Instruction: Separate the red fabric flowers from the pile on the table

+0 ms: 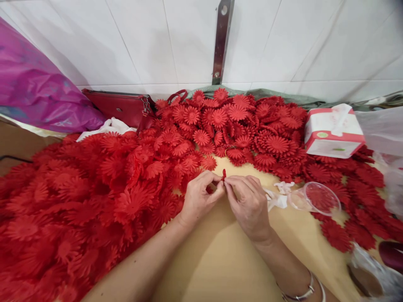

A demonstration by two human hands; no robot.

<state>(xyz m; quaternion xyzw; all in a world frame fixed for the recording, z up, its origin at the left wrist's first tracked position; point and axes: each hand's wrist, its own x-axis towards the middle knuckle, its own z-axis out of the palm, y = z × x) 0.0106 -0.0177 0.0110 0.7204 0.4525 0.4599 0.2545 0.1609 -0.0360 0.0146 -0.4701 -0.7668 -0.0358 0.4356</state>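
Now the left hand (201,193) and right hand (248,202) pinch a small red piece (224,174), grip closed, over the bench (214,260), red flowers (135,201) heaped left and far.

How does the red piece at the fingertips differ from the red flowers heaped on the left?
The piece looks small and narrow, while the flowers are broad with spread petals. The piece is held between the left hand and right hand; the flowers lie heaped on the table. Both are red.
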